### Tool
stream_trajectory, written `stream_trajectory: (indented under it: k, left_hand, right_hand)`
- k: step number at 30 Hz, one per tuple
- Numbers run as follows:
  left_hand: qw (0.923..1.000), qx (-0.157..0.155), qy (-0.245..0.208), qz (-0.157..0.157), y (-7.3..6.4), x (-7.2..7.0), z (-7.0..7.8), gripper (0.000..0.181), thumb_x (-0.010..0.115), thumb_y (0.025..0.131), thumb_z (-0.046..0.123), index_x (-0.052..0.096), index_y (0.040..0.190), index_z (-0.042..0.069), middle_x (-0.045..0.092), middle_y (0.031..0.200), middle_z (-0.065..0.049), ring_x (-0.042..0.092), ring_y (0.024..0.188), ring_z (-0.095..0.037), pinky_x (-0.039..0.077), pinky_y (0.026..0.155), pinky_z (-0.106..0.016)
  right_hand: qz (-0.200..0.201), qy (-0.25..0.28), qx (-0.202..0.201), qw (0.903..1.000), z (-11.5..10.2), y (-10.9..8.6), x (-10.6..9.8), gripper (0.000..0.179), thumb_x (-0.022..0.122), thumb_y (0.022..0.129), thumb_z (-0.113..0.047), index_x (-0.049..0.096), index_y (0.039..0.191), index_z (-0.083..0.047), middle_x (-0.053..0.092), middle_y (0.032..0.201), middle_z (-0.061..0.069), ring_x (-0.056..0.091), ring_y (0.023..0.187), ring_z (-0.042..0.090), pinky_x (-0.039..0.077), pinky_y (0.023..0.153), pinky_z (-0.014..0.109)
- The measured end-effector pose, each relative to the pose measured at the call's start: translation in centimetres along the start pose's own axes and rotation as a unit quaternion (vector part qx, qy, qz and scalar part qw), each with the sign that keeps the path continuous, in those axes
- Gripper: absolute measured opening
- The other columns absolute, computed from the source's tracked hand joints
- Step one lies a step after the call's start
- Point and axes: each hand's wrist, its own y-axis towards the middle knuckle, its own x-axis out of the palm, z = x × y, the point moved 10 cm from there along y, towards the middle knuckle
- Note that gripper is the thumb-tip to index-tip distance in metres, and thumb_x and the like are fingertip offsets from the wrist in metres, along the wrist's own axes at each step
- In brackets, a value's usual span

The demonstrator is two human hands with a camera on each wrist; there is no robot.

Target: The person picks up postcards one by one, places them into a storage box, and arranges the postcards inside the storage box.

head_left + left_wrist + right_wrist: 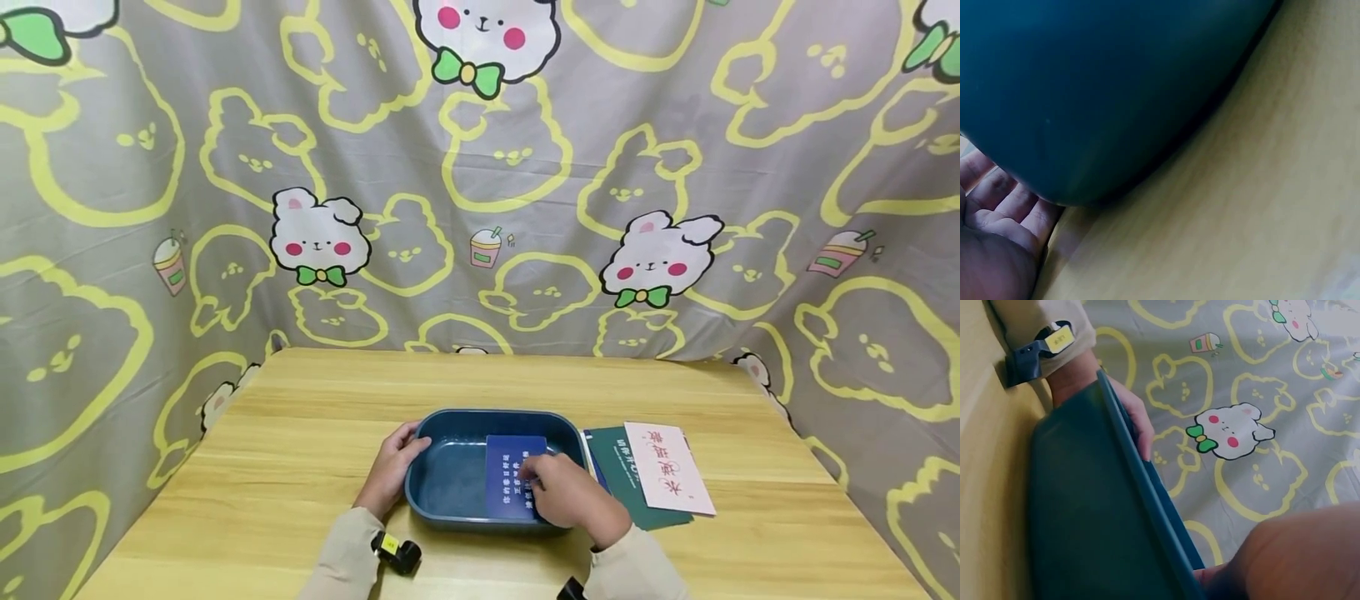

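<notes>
A dark teal plastic basin stands on the wooden table. My left hand grips its left end, thumb over the rim and fingers along the outer wall; the left wrist view shows those fingers against the wall. Inside the basin's right half is a dark blue card with white characters. My right hand reaches over the right rim and holds this card near its right side with bent fingers. Part of the card is hidden under that hand. The right wrist view shows the right hand beside the rim.
Right of the basin lie a dark green card with white writing and, overlapping it, a pale pink card with red characters. Another card's edge shows beneath them near the basin. A patterned grey curtain hangs behind the table.
</notes>
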Motion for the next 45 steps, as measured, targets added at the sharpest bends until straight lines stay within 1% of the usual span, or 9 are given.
stream_trajectory:
  k: [6, 9, 12, 14, 17, 21, 29, 38, 45]
  left_hand:
    - [0.9995, -0.03, 0.007, 0.013, -0.9, -0.5, -1.1, 0.035, 0.057, 0.097, 0.01, 0.054, 0.128, -0.006, 0.059, 0.121, -0.017, 0.055, 0.108, -0.025, 0.045, 0.09, -0.03]
    - [0.9999, -0.012, 0.004, 0.009, -0.3, -0.2, -0.4, 0.036, 0.058, 0.097, 0.012, 0.054, 0.128, -0.007, 0.059, 0.12, -0.017, 0.054, 0.108, -0.024, 0.045, 0.09, -0.031]
    - [1.0, 0.006, 0.0, 0.001, 0.4, 0.1, 0.4, 0.037, 0.058, 0.097, 0.014, 0.054, 0.127, -0.007, 0.059, 0.119, -0.018, 0.055, 0.107, -0.025, 0.045, 0.089, -0.03]
    - [1.0, 0.003, 0.0, 0.001, 0.6, 0.0, 0.4, 0.035, 0.058, 0.097, 0.013, 0.055, 0.127, -0.006, 0.06, 0.119, -0.018, 0.056, 0.106, -0.025, 0.046, 0.088, -0.029]
    - [0.9999, -0.011, 0.003, 0.002, 0.5, -0.1, -0.1, 0.034, 0.057, 0.097, 0.011, 0.055, 0.126, -0.006, 0.06, 0.118, -0.018, 0.056, 0.105, -0.025, 0.047, 0.086, -0.028]
    - [1.0, -0.009, 0.003, 0.0, 0.5, 0.0, -0.2, 0.035, 0.057, 0.097, 0.014, 0.055, 0.127, -0.005, 0.06, 0.12, -0.017, 0.056, 0.107, -0.025, 0.046, 0.088, -0.028]
    - [0.9999, -0.01, -0.004, 0.005, 0.6, -0.1, 0.1, 0.035, 0.058, 0.096, 0.012, 0.055, 0.126, -0.006, 0.06, 0.119, -0.017, 0.056, 0.106, -0.024, 0.046, 0.088, -0.028]
    - [0.9999, -0.005, -0.012, 0.005, 0.9, 0.1, 0.8, 0.035, 0.057, 0.097, 0.011, 0.054, 0.127, -0.006, 0.059, 0.12, -0.018, 0.055, 0.108, -0.025, 0.046, 0.088, -0.027]
    - [0.9998, -0.013, -0.014, 0.0, 0.5, 0.1, 0.2, 0.036, 0.057, 0.097, 0.011, 0.053, 0.129, -0.006, 0.059, 0.121, -0.018, 0.056, 0.11, -0.027, 0.046, 0.09, -0.031]
  right_hand:
    - [-0.027, -0.015, -0.01, 0.9995, -0.4, -0.5, 1.8, 0.025, 0.052, 0.084, 0.008, 0.07, 0.096, -0.004, 0.067, 0.093, 0.004, 0.057, 0.078, 0.014, 0.051, 0.074, 0.037]
    - [-0.015, -0.026, -0.007, 0.9995, -0.3, -0.2, 1.2, 0.026, 0.053, 0.081, 0.009, 0.07, 0.097, -0.003, 0.068, 0.095, 0.007, 0.06, 0.081, 0.017, 0.052, 0.077, 0.041]
    - [-0.011, -0.027, 0.007, 0.9995, -0.1, 0.2, 0.6, 0.026, 0.053, 0.083, 0.009, 0.07, 0.099, -0.002, 0.068, 0.098, 0.009, 0.059, 0.081, 0.019, 0.051, 0.078, 0.042]
    - [-0.024, -0.02, 0.017, 0.9994, 0.1, 0.3, 0.8, 0.024, 0.052, 0.086, 0.008, 0.069, 0.101, -0.002, 0.067, 0.1, 0.009, 0.056, 0.08, 0.018, 0.05, 0.077, 0.041]
    - [-0.042, -0.021, 0.023, 0.9986, 0.2, 0.3, 1.2, 0.024, 0.052, 0.087, 0.006, 0.069, 0.101, -0.003, 0.068, 0.101, 0.009, 0.057, 0.081, 0.017, 0.051, 0.078, 0.042]
    - [-0.039, -0.031, 0.023, 0.9985, 0.3, 0.2, 1.3, 0.022, 0.053, 0.087, 0.005, 0.069, 0.1, -0.003, 0.068, 0.1, 0.01, 0.059, 0.082, 0.018, 0.051, 0.079, 0.043]
    - [-0.039, -0.04, 0.026, 0.9981, 0.4, 0.4, 1.3, 0.018, 0.054, 0.091, -0.001, 0.068, 0.101, -0.005, 0.067, 0.098, 0.009, 0.057, 0.079, 0.017, 0.051, 0.076, 0.042]
    - [-0.04, -0.039, 0.035, 0.9978, 0.4, 0.6, 0.8, 0.018, 0.054, 0.093, -0.002, 0.067, 0.104, -0.004, 0.067, 0.101, 0.01, 0.057, 0.081, 0.02, 0.051, 0.078, 0.043]
    - [-0.058, -0.045, 0.043, 0.9964, 0.7, 0.4, 1.5, 0.022, 0.051, 0.094, -0.004, 0.065, 0.11, -0.002, 0.066, 0.105, 0.011, 0.057, 0.085, 0.021, 0.05, 0.082, 0.045]
